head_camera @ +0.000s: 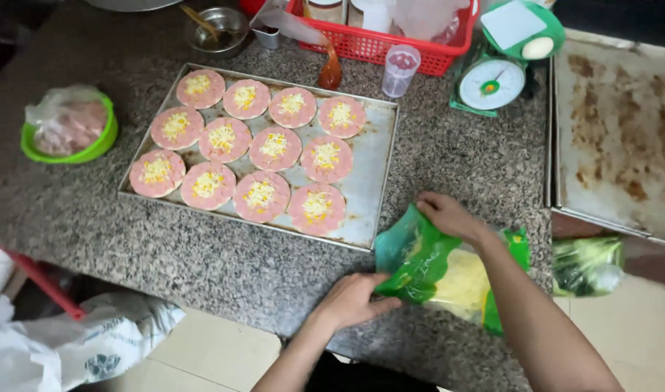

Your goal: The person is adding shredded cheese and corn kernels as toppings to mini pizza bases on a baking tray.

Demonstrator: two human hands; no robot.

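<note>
Green plastic, crumpled: a bag of shredded yellow cheese lies on the speckled granite counter, just off the near right corner of the baking tray, which we take as landmark.

Hands: our left hand reaches in from the near edge, forearm angled up and to the right, fingers pinched on the near flap of the bag. Our right hand comes from the right, wrist bent, fingers curled over the bag's upper edge, close to the tray's near right corner. Both are closed on the bag's mouth.

On the tray: twelve round pink meat slices in three rows, each topped with yellow shreds; the tray's right strip is bare.

Left of the tray: a green bowl holding a filled clear bag. Beyond the tray: a small metal bowl, a red basket, a clear cup. Right of the tray: a green kitchen scale, then a second, stained tray.

Hard to read: the bag's opening is folded under our fingers; the basket's contents are cut off by the frame's top; the right forearm hides part of the bag.
</note>
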